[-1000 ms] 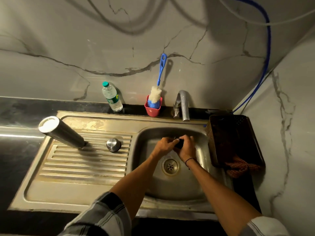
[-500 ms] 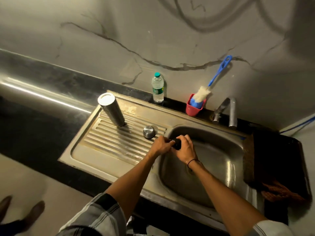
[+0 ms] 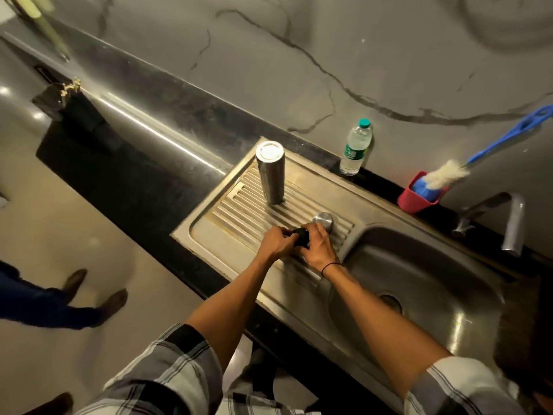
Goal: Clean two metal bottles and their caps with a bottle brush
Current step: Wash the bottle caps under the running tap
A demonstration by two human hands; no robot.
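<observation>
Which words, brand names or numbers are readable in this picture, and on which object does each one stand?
No text can be read here.
Plastic water bottle: its green label carries print, but it is too small and blurred to read.
Metal bottle on the draining board: no print visible.
Metal cap: no print visible.
Red cup holding the bottle brush: no print visible.

wall (image 3: 344,40): grey veined marble | counter (image 3: 125,163): glossy black | floor (image 3: 59,235): pale, shiny
</observation>
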